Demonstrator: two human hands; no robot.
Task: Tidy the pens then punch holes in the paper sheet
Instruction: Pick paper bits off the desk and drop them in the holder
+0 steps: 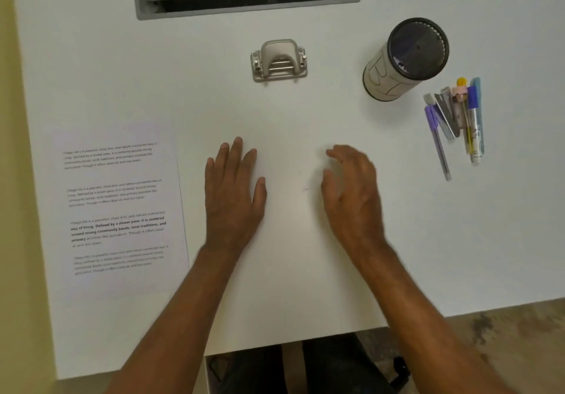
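From the head camera I saw my left hand (234,192) lying flat and open on the white desk (305,112), holding nothing. My right hand (351,192) hovered beside it, fingers loosely curled, empty. The pens (455,121) lay bunched at the right, just beside the upright pen holder (405,57). The hole punch (278,60) sat ahead; the printed paper sheet (119,207) lay left.
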